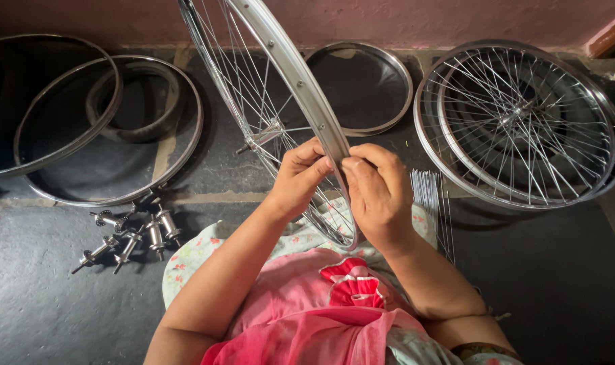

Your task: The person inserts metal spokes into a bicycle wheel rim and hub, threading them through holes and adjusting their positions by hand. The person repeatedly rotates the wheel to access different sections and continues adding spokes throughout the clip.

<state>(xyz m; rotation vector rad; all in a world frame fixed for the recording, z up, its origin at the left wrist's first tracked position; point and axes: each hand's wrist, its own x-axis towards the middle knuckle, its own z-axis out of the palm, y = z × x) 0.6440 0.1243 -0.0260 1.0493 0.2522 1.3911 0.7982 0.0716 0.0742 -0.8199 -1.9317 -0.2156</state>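
Observation:
A spoked bicycle wheel [290,67] stands upright in front of me, its silver rim running from the top of the view down to my lap. My left hand [300,174] grips the rim from the left, fingers curled around it. My right hand [377,189] holds the same rim from the right, thumb and fingertips pinched at its edge. The wheel's hub [263,135] and thin spokes show just behind my left hand. What my fingertips pinch is too small to make out.
Bare rims [111,196] and a tyre [135,101] lie at the left. Several loose hubs [135,233] sit on the dark floor. A bundle of loose spokes [430,196] lies beside my right hand. Finished spoked wheels [520,122] lie at the right, a bare rim [368,84] behind.

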